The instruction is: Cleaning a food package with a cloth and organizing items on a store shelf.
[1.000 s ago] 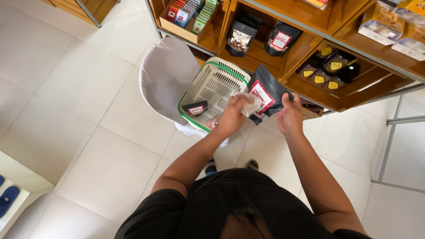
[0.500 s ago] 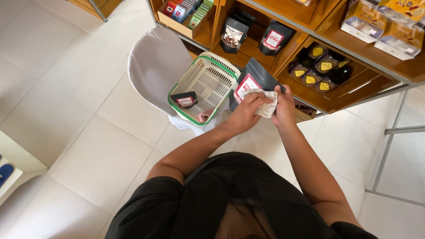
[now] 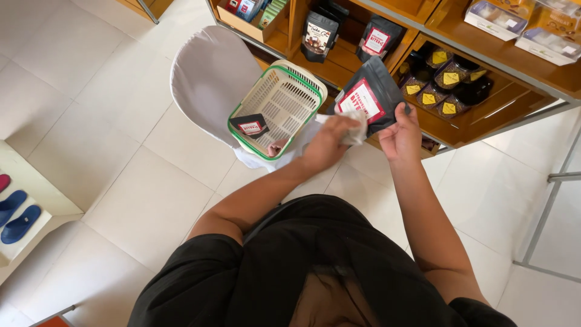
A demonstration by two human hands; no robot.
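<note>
Where the white-covered chair [image 3: 209, 79] stands far left, a green-rimmed basket [image 3: 275, 109] rests on it, a small dark packet [image 3: 249, 126] inside. Left hand [image 3: 327, 144], grip closed on a white cloth [image 3: 354, 130], presses it against a dark pouch with red label [image 3: 370, 100]. Right hand [image 3: 400, 136], grip closed, holds the pouch's lower edge before the wooden shelf [image 3: 484, 57].

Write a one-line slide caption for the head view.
Left hand wipes a black pouch with a white cloth; right hand holds it beside a green-rimmed basket.
</note>
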